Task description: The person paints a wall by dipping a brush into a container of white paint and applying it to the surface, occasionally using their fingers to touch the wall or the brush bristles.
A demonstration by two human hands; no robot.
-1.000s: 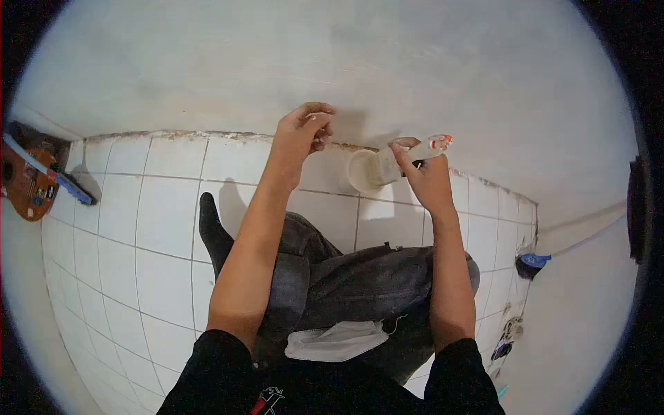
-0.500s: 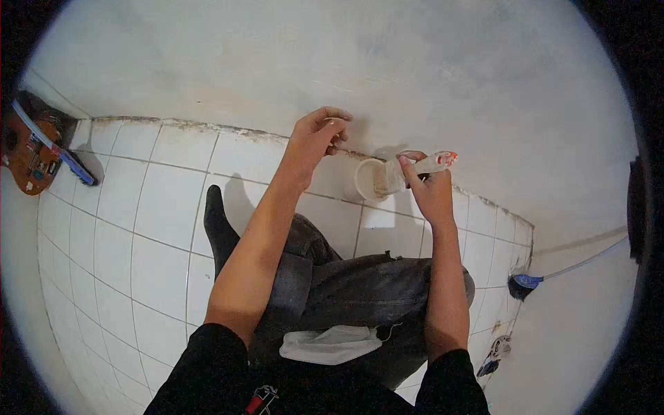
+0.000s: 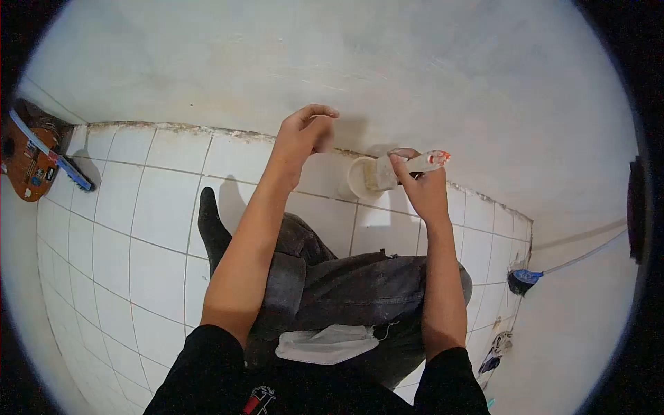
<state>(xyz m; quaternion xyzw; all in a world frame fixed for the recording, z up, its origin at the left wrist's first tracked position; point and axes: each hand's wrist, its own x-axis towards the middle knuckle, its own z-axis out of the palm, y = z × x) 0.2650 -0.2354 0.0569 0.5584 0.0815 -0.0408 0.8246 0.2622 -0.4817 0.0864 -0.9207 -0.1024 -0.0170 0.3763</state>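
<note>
My right hand [image 3: 423,183] is closed round a paintbrush [image 3: 415,164] whose pale handle has red marks at its end. The brush's wide, whitish head reaches left over the mouth of a white tub [image 3: 357,181]. That tub stands on the tiles close to the wall's foot and has a pale coating inside. My left hand [image 3: 304,135] hovers to the left of the tub, near the wall. Its index finger stretches out, apart from the thumb, while the other fingers are blurred. I see nothing held in it.
A pale, stained wall [image 3: 346,62] rises ahead of the white tiled floor [image 3: 166,207]. At the left are a guitar [image 3: 33,162] and a blue brush [image 3: 72,171]; at the right, a blue broom [image 3: 526,280]. On my lap lies a white face mask [image 3: 328,344].
My left hand has shifted slightly left and its index finger has stretched out further. The paintbrush stays in my right hand, its head still over the tub. The whole view has shifted slightly.
</note>
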